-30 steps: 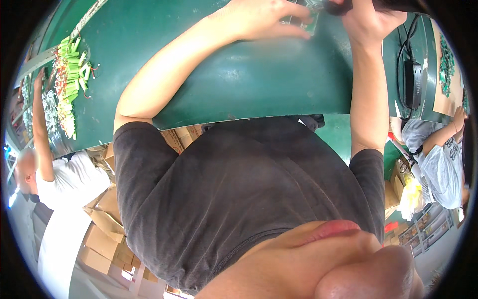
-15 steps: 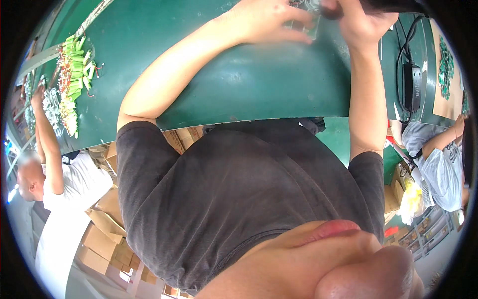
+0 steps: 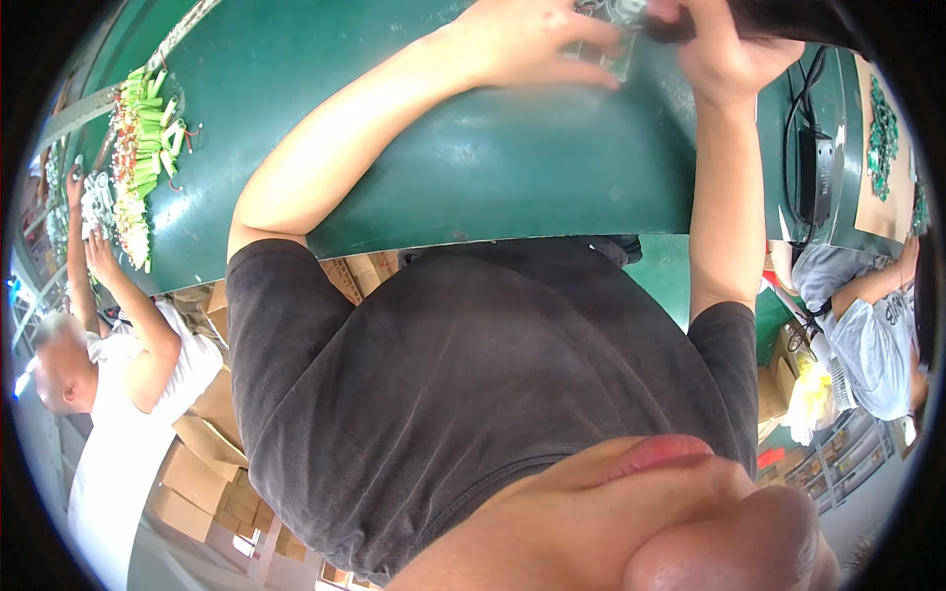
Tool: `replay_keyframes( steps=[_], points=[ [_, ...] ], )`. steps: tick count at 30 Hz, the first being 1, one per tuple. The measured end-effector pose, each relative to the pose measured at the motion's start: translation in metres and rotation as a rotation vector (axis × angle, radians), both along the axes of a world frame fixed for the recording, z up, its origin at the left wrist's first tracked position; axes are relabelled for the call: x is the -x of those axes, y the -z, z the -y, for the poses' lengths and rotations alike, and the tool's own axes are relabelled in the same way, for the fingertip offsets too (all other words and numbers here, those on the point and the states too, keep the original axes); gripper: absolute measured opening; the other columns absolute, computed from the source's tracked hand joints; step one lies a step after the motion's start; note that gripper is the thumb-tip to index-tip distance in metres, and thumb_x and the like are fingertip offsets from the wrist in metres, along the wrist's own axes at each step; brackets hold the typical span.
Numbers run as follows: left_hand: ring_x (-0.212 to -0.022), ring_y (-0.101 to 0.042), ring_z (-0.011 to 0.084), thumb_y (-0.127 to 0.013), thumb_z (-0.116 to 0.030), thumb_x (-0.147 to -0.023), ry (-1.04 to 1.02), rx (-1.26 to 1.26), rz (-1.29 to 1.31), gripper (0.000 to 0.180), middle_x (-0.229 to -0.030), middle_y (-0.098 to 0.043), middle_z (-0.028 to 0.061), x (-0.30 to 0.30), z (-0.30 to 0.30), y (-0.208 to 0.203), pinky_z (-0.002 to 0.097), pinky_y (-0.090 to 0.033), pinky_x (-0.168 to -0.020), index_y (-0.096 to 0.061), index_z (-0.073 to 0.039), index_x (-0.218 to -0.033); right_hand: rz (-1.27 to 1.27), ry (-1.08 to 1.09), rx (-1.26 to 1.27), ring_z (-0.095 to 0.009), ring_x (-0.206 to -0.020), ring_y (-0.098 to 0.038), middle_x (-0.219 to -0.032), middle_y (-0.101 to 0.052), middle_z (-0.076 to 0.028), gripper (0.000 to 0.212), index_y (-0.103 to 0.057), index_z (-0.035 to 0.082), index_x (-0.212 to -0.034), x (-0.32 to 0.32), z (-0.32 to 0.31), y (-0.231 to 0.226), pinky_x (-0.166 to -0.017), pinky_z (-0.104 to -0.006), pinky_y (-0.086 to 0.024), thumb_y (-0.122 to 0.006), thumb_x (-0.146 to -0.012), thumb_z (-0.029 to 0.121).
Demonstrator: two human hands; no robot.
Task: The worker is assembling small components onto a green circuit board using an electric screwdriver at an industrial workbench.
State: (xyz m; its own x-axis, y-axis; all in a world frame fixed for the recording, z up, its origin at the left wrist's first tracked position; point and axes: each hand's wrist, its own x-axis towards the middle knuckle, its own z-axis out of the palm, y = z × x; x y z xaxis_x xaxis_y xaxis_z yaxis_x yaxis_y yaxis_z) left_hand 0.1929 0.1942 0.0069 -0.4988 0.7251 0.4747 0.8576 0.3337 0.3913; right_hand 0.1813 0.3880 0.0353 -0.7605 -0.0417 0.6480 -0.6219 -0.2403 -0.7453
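Top centre of the frame: left hand [image 3: 512, 39] pins one small circuit board [image 3: 613, 51] flat on the green counter [image 3: 493, 148], fingers spread. Right hand [image 3: 724, 49] is clenched around one dark tool [image 3: 778, 15]. Best to keep that board pinned and the tool tip steady. Two hands, one board.

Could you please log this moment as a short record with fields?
surface: green table
left hand: fingers spread on a small green circuit board
right hand: gripping a dark tool at the board's far edge
left side: pile of green cylindrical cells
right side: black power adapter with cable
nearby: two other people at work
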Motion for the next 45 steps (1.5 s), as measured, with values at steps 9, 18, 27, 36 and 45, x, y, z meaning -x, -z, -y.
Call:
replay_keyframes(
  steps=[9, 18, 27, 36, 45],
  points=[
    [-0.129, -0.048, 0.0382, -0.081, -0.038, -0.08, 0.0, 0.005, 0.015, 0.033, -0.134, -0.051, 0.0185, 0.0, 0.0, -0.002, 0.0633, -0.035, -0.109, -0.074, -0.009, -0.094, -0.057, -0.055, 0.012, -0.012, -0.053, -0.053, -0.073, -0.057, -0.006, 0.049, -0.042, 0.0, -0.136, 0.004, 0.0, 0.006, -0.053, -0.0254, -0.045, -0.061, -0.092, -0.009],
    [-0.132, -0.045, 0.0396, -0.081, -0.04, -0.08, -0.03, 0.004, 0.011, 0.035, -0.137, -0.049, 0.0196, -0.003, 0.0, 0.003, 0.0653, -0.034, -0.11, -0.075, -0.01, -0.096, 0.125, -0.113, -0.027, -0.009, -0.055, -0.051, -0.075, -0.056, -0.005, 0.05, -0.043, 0.004, -0.129, 0.001, 0.004, 0.005, -0.051, -0.0216, -0.04, -0.068, -0.088, -0.009],
    [-0.134, -0.048, 0.0319, -0.082, -0.045, -0.081, -0.062, -0.034, -0.061, 0.031, -0.133, -0.058, 0.0083, -0.004, -0.001, 0.003, 0.0622, -0.031, -0.114, -0.074, -0.017, -0.09, -0.047, -0.006, 0.05, -0.016, -0.056, -0.054, -0.072, -0.059, -0.009, 0.043, -0.041, -0.004, -0.134, -0.003, -0.003, -0.004, -0.057, -0.037, -0.05, -0.056, -0.094, -0.013],
    [-0.12, -0.059, 0.0314, -0.083, -0.032, -0.082, -0.707, 0.04, -0.056, 0.052, -0.122, -0.068, 0.0144, 0.089, 0.146, -0.069, 0.0408, -0.046, -0.105, -0.063, -0.009, -0.123, 0.179, -0.02, -0.023, -0.01, -0.07, -0.06, -0.084, -0.061, -0.004, 0.042, -0.05, 0.002, -0.124, -0.008, 0.006, 0.009, -0.062, -0.024, -0.048, -0.071, -0.089, -0.006],
    [-0.141, -0.047, 0.0322, -0.085, -0.03, -0.078, -0.798, 0.22, 0.274, 0.082, -0.152, -0.051, 0.0189, 0.2, 0.296, -0.026, 0.0433, -0.043, -0.112, -0.049, -0.009, -0.149, 0.252, -0.207, -0.002, -0.011, -0.067, -0.061, -0.082, -0.063, -0.005, 0.037, -0.053, -0.001, -0.122, -0.005, -0.001, -0.005, -0.063, -0.0257, -0.05, -0.068, -0.088, -0.006]
  ],
)
